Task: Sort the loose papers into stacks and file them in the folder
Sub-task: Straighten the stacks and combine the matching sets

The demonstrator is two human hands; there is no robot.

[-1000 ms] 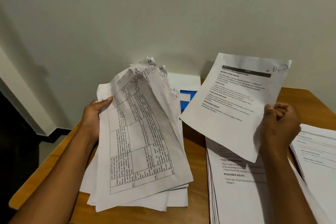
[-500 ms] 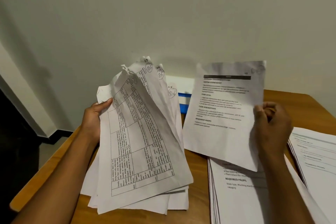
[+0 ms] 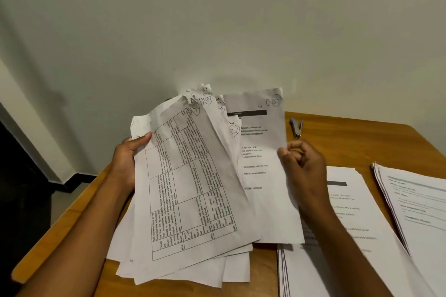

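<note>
Both arms come up from the bottom of the picture, bare to the hands. The left arm rises from the lower left corner. The left hand (image 3: 126, 160) sits left of the middle, thumb pressed flat on top and the other fingers hidden behind what it holds. The right arm rises from the lower right. The right hand (image 3: 305, 164) sits right of the middle with its back to us, fingers curled in, thumb and first finger pinching an edge. The hands are well apart.
</note>
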